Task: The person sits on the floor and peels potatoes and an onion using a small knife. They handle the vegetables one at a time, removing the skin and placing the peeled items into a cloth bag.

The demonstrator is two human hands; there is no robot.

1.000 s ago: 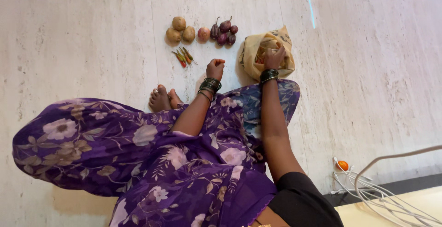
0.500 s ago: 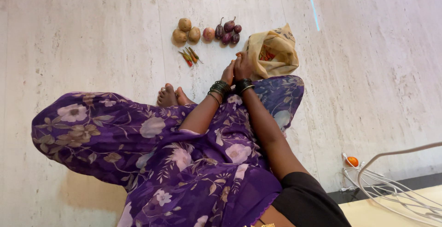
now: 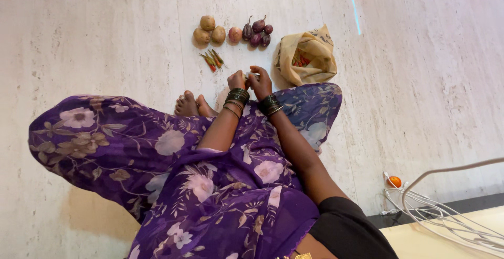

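**A:** Head view. What occupies the middle of the figure?

**B:** A seated person in a purple flowered garment [image 3: 199,180], bare feet [image 3: 191,106] on a pale stone floor [image 3: 105,38]. The left hand [image 3: 237,80] and the right hand [image 3: 261,82] meet just beyond the knees, both wrists ringed with dark bangles [image 3: 237,96].

**A:** How are the fingers set?

**B:** Both hands are curled, fingertips drawn together around a small pale object [image 3: 248,74] held between them. It is too small to identify. The fingers are bent inward, not spread.

**A:** Take the cloth bag as landmark. Where is it, and where are the hands?

**B:** The yellow cloth bag [image 3: 307,54] lies open on the floor, something red showing in its mouth. The hands are near its lower left corner, not touching it; the small object sits just left of the bag and nearer the person.

**A:** What else lies about the bag?

**B:** Left of it, in a row: a cluster of small purple eggplants [image 3: 258,30], then one reddish onion [image 3: 234,34], then three potatoes [image 3: 209,29]. Below the potatoes, well left of the bag, lie a few red and green chillies [image 3: 212,60].

**A:** And the lower right?

**B:** Far below and right of the bag, white cables [image 3: 436,217] coil by a small orange object [image 3: 395,181], beside a pale yellow surface [image 3: 446,240].
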